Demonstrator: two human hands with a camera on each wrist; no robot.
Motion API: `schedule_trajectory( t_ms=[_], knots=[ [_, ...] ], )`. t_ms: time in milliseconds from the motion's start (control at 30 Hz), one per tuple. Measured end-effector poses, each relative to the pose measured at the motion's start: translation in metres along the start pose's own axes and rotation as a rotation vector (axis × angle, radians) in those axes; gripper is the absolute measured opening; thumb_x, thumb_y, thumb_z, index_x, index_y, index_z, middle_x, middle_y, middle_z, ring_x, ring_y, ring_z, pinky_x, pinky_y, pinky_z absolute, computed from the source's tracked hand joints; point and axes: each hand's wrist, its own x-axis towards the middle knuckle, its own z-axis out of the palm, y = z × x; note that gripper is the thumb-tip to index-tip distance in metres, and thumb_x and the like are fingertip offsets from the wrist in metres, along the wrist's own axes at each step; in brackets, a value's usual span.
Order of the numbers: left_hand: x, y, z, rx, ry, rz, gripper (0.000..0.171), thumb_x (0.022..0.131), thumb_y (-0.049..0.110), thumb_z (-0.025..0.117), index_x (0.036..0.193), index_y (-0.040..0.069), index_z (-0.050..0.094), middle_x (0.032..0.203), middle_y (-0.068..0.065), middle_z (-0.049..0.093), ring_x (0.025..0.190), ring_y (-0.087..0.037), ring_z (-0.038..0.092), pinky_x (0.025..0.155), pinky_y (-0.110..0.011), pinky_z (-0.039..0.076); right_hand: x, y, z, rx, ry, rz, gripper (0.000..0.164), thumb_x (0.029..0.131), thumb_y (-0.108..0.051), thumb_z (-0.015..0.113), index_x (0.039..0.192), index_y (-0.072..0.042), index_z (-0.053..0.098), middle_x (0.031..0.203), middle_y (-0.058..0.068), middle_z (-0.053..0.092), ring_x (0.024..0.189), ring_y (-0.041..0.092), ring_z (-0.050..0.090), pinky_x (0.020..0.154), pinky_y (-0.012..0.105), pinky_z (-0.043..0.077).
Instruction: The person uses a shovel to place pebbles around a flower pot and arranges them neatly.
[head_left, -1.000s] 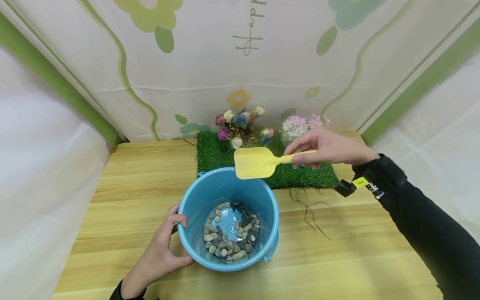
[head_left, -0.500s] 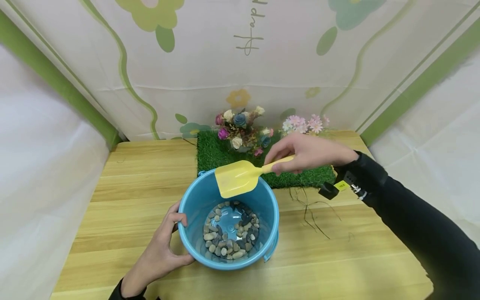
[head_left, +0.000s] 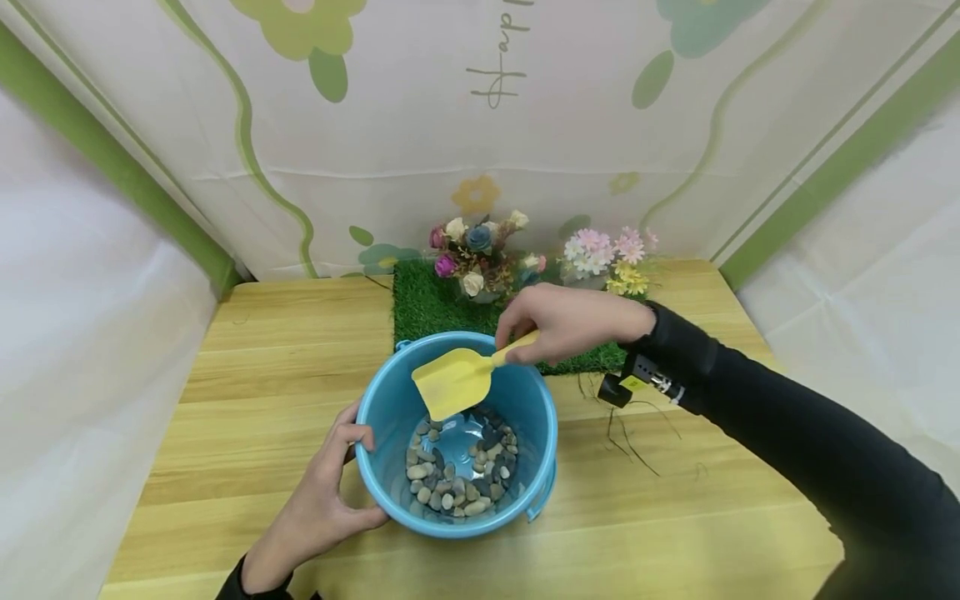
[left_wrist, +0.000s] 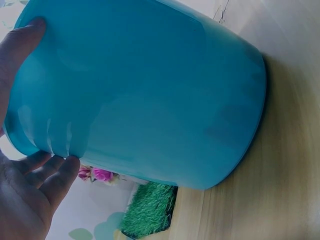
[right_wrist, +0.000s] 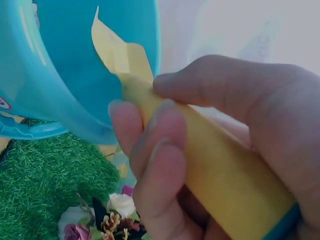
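A blue plastic bucket (head_left: 390, 487) stands on the wooden table (head_left: 262, 367), with several small pebbles (head_left: 459, 492) on its bottom. My left hand (head_left: 322, 500) grips the bucket's left wall, thumb near the rim; the left wrist view shows the fingers (left_wrist: 47, 172) against the bucket (left_wrist: 150, 100). My right hand (head_left: 562, 321) holds the handle of a yellow plastic shovel (head_left: 453, 382), whose blade dips inside the bucket's far rim above the pebbles. In the right wrist view the fingers (right_wrist: 160, 150) wrap the shovel handle (right_wrist: 225, 175) beside the bucket (right_wrist: 55, 75).
A green artificial grass mat (head_left: 435, 308) lies behind the bucket with two small bunches of artificial flowers (head_left: 480, 250) (head_left: 607, 254). Thin dark roots or twigs (head_left: 630, 433) lie on the table right of the bucket. A flowered cloth backdrop (head_left: 480, 125) closes the back.
My right hand has carried the yellow shovel left and down, from above the grass mat into the bucket's mouth. The left hand and bucket have stayed in place.
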Motion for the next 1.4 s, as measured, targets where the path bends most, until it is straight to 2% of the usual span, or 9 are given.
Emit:
schedule_trajectory(
  t_ms=[133,233,400,500,633,767,1067,1300,1400],
  knots=[
    [0.001,0.0,0.0,-0.004,0.003,0.001,0.073,0.062,-0.003,0.094,0.113,0.003,0.043,0.158,-0.014,0.029,0.132,-0.039,0.043,0.09,-0.044,0.054,0.007,-0.005,0.005,-0.067,0.018,0.004,0.015,0.1,-0.011,0.063,0.109,-0.01,0.075,0.061,-0.005,0.046,0.052,0.01,0.033,0.055,0.031,0.031],
    [0.001,0.0,0.0,-0.005,0.001,-0.001,0.073,0.062,-0.003,0.094,0.113,0.002,0.043,0.158,-0.015,0.029,0.131,-0.04,0.043,0.09,-0.042,0.054,0.01,-0.011,0.008,-0.107,0.018,0.033,0.012,0.101,-0.01,0.062,0.105,-0.011,0.074,0.064,-0.003,0.043,0.055,0.012,0.027,0.058,0.032,0.029],
    [-0.001,-0.001,0.0,-0.009,0.001,-0.008,0.072,0.063,-0.002,0.094,0.113,0.002,0.043,0.158,-0.015,0.029,0.13,-0.042,0.044,0.09,-0.04,0.054,0.018,-0.021,0.014,-0.181,0.01,0.074,0.011,0.099,-0.009,0.063,0.097,-0.015,0.071,0.07,-0.003,0.047,0.06,0.012,0.028,0.062,0.033,0.029],
    [-0.001,-0.001,0.0,-0.017,0.001,-0.008,0.072,0.063,-0.002,0.093,0.113,0.002,0.042,0.159,-0.014,0.028,0.129,-0.042,0.044,0.09,-0.04,0.053,0.024,-0.026,0.021,-0.246,0.01,0.077,0.01,0.097,-0.008,0.065,0.091,-0.016,0.069,0.069,-0.004,0.043,0.061,0.011,0.028,0.065,0.033,0.028],
    [0.0,-0.002,0.0,-0.022,0.002,-0.003,0.072,0.063,-0.003,0.093,0.114,0.003,0.042,0.159,-0.014,0.028,0.13,-0.041,0.044,0.091,-0.04,0.053,0.032,-0.033,0.031,-0.304,0.006,0.081,0.028,0.095,-0.006,0.065,0.075,-0.017,0.05,0.067,-0.003,0.025,0.061,0.012,0.02,0.064,0.032,0.022],
    [0.0,-0.002,-0.001,-0.024,0.002,-0.004,0.072,0.063,-0.003,0.093,0.113,0.003,0.042,0.16,-0.014,0.028,0.13,-0.041,0.044,0.091,-0.039,0.053,0.043,-0.038,0.039,-0.35,-0.031,0.13,0.041,0.094,-0.002,0.062,0.072,-0.018,0.031,0.068,-0.002,0.016,0.06,0.013,0.014,0.06,0.03,0.019],
    [0.0,-0.002,0.0,-0.02,-0.001,-0.007,0.073,0.063,-0.003,0.094,0.113,0.002,0.042,0.16,-0.014,0.028,0.129,-0.04,0.045,0.09,-0.041,0.054,0.063,-0.043,0.048,-0.388,-0.149,0.265,0.019,0.096,-0.003,0.062,0.083,-0.014,0.054,0.067,0.0,0.036,0.055,0.013,0.032,0.057,0.029,0.03],
    [0.0,-0.002,0.0,-0.022,-0.001,-0.005,0.072,0.062,-0.004,0.094,0.113,0.001,0.042,0.16,-0.014,0.028,0.129,-0.042,0.045,0.09,-0.046,0.054,0.07,-0.038,0.056,-0.294,-0.234,0.382,0.008,0.099,-0.002,0.058,0.101,-0.009,0.063,0.07,0.005,0.056,0.042,0.013,0.048,0.046,0.027,0.039],
    [0.0,-0.001,0.0,-0.021,0.0,-0.006,0.072,0.062,-0.004,0.094,0.112,0.0,0.042,0.16,-0.014,0.028,0.13,-0.041,0.044,0.09,-0.046,0.054,0.072,-0.036,0.059,-0.275,-0.255,0.409,0.01,0.1,-0.003,0.058,0.107,-0.008,0.063,0.075,0.006,0.059,0.045,0.018,0.056,0.044,0.026,0.042]
  ],
)
